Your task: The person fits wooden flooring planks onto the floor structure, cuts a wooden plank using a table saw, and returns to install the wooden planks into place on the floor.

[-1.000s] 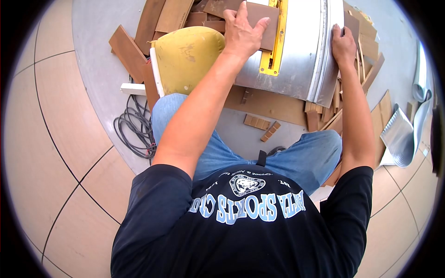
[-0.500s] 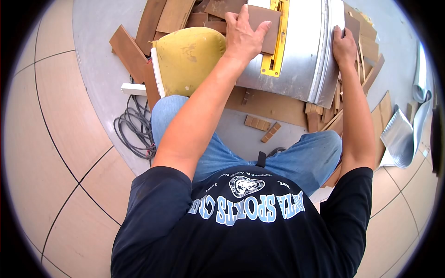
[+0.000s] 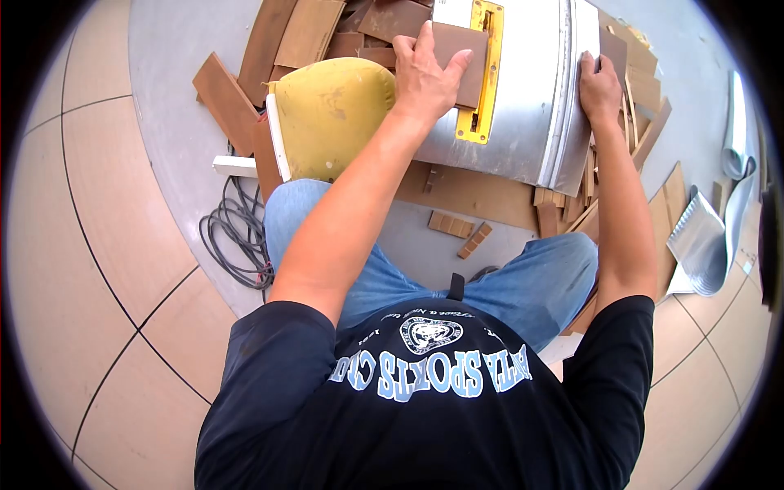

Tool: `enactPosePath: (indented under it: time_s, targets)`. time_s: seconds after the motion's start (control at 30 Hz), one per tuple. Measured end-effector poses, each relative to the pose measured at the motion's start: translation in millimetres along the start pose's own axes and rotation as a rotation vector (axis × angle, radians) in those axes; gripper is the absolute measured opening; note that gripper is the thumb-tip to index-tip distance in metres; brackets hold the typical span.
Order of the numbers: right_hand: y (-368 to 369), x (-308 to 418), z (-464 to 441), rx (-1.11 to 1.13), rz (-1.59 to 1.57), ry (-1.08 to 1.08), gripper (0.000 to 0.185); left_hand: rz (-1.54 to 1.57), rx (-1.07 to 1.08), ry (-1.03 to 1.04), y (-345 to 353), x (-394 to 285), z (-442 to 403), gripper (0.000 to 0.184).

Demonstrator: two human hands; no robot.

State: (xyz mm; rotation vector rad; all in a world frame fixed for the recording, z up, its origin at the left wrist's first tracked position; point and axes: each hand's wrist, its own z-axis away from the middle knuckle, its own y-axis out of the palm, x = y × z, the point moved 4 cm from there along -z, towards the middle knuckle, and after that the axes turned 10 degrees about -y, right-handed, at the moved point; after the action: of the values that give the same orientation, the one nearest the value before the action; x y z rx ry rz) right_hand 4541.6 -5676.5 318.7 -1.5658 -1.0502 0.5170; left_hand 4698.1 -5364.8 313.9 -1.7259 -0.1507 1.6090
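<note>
My left hand (image 3: 425,86) is on the left side of a flat brown board (image 3: 461,61), with its thumb and index finger apart over the top and the other fingers bent at the edge. The board lies on a silver metal saw table (image 3: 523,98) and partly covers a yellow slotted insert (image 3: 487,82). At the table's right side my right hand (image 3: 601,91) curls over a brown panel (image 3: 614,51) that runs beside a metal rail (image 3: 563,102). The undersides of both grips are hidden.
A yellow padded seat (image 3: 331,114) stands left of the table, near my knee. Brown wood offcuts (image 3: 233,102) pile up behind and at the right. A coiled black cable (image 3: 233,237) lies on the floor. Silver sheeting (image 3: 698,241) is at the right; two small wood pieces (image 3: 451,224) lie below.
The whole view has shifted slightly, so the table and hands appear a little lower and further left. Both hands keep the same grip, and the board shows no clear movement along the table.
</note>
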Motion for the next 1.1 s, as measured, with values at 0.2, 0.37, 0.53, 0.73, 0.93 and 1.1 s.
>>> enactPosePath:
  time_s: [0.2, 0.37, 0.53, 0.73, 0.93, 1.1]
  targets:
    - [1.7, -3.7, 0.6, 0.025, -0.024, 0.012, 0.064, -0.029, -0.029, -0.027, 0.6, 1.4, 1.3, 0.087]
    - [0.7, -1.2, 1.6, 0.020, -0.016, 0.020, 0.066, -0.006, 0.006, -0.048, -0.7, 0.3, 2.3, 0.087]
    - [-3.5, 2.9, 0.2, 0.116, -0.061, 0.124, 0.068, -0.016, -0.002, -0.057, -1.2, 0.8, 2.8, 0.085]
    - [-1.5, -0.7, -1.2, 0.169, -0.094, 0.195, 0.067, -0.018, 0.001, -0.064, -2.4, -0.1, 2.9, 0.085]
    - [-1.7, 1.6, 1.2, 0.057, 0.018, 0.019, 0.067, 0.000, 0.018, -0.086, -3.3, 0.4, 2.5, 0.089]
    - [3.9, -5.4, -1.0, -0.004, 0.039, -0.006, 0.065, -0.017, 0.041, -0.117, -5.7, -0.3, 3.7, 0.086]
